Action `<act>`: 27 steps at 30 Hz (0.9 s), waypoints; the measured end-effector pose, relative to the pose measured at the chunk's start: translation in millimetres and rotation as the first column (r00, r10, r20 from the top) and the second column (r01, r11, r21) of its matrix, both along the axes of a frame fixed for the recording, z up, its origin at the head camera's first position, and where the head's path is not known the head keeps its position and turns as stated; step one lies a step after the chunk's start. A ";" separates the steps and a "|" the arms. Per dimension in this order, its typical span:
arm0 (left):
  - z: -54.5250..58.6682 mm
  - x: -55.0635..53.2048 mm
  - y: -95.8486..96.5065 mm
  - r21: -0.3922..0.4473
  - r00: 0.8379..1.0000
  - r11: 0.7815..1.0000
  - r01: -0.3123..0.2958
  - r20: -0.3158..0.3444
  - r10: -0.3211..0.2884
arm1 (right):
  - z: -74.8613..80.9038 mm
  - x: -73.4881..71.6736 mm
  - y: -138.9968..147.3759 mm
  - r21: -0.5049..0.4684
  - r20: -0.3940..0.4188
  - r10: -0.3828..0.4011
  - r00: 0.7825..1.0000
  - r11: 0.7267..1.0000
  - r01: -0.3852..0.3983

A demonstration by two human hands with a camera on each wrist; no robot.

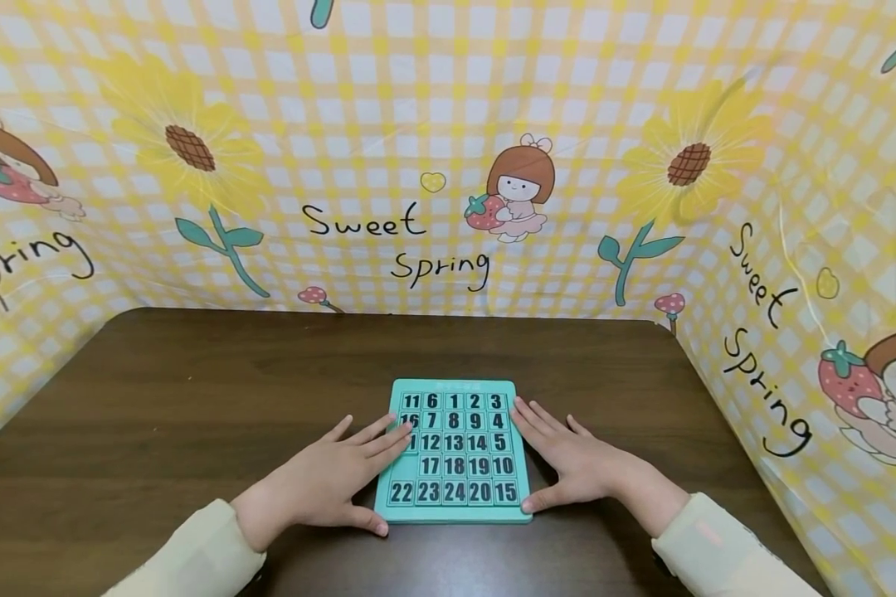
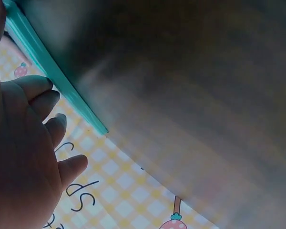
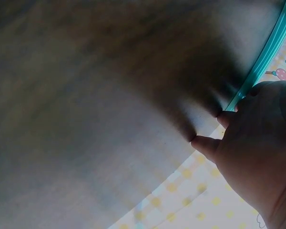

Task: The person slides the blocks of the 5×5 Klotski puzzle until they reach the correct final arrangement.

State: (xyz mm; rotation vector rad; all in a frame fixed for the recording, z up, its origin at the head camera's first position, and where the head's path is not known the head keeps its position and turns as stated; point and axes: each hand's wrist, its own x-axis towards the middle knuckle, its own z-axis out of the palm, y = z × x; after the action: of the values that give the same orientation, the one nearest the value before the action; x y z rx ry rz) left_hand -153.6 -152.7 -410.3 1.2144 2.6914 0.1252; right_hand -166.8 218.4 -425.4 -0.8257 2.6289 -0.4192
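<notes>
A turquoise number sliding puzzle (image 1: pixel 455 516) lies flat on the table in the head view, with black-numbered tiles in rows. An uncovered slot shows at the left of its fourth row, under a tile partly hidden by fingertips. My left hand (image 1: pixel 328 477) rests at the puzzle's left side, its straight fingers over the left column and its thumb by the lower left corner. Along the right edge lies my right hand (image 1: pixel 575 460), fingers extended, thumb at the lower right corner. Both wrist views show only the puzzle's side edge beside each hand.
The dark brown wooden table (image 1: pixel 216 373) extends around the puzzle. A yellow-and-white checked cloth (image 1: pixel 358 149) with printed flowers, figures and lettering stands behind it and along both sides.
</notes>
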 end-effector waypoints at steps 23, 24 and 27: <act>2.5 4.4 -2.8 0.032 1.000 0.999 0.003 0.019 -0.003 | 1.3 0.4 0.0 -0.008 0.013 -0.005 1.000 1.000 0.005; 2.7 1.0 -2.0 0.031 1.000 1.000 -0.003 0.019 0.003 | 1.5 0.3 0.0 -0.007 0.011 -0.004 1.000 1.000 0.004; 2.8 -8.7 1.0 0.026 1.000 1.000 -0.017 0.026 0.016 | 1.9 -0.1 0.2 -0.011 0.010 0.002 1.000 1.000 -0.002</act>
State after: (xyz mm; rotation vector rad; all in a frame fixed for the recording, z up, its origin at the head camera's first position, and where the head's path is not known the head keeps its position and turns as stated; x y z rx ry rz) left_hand -162.2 -151.8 -407.5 1.1895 2.6860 0.1784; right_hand -166.9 218.6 -423.5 -0.8273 2.6190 -0.4361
